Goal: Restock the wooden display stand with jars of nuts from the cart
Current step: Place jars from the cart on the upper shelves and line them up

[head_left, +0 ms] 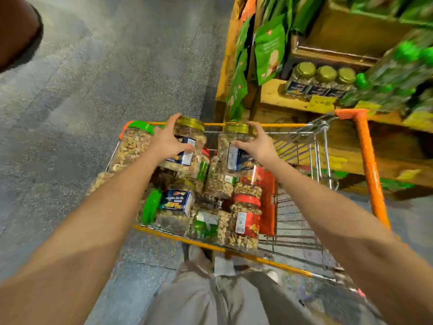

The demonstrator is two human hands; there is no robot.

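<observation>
While both arms reach forward over the cart (371,165), each hand grasps one gold-lidded jar at its far end; left hand (167,140) wraps the left jar (191,124), fingers spread up to the lid, thumb across the blue label; right hand (257,144) clasps the right jar (236,158) from its right side, fingers curled at the lid edge, thumb on the label. The two jars stand near each other, tilted slightly, over the heap; whether they are clear of it cannot be told, as their bases merge with the jars below.

Cart load: a green-lidded jar (133,146) against the left wall, just beside the left hand; a blue-labelled jar (177,205) on its side; red-lidded jars (247,219) toward the right; others half buried, labels unreadable.

Wooden display stand (276,95) sits just beyond and right of the cart; a row of three gold-lidded jars (325,80) on one shelf; green pouches (269,50) hang on its left side; the stand's right part is smeared by motion blur, goods there only green shapes; yellow price tags illegible; the top is cut off by the frame.

Grey speckled floor (117,66) at left; a dark rounded shape (16,26) in the top-left corner is cut off, not identifiable; grey trousers (210,289) at the bottom edge.
</observation>
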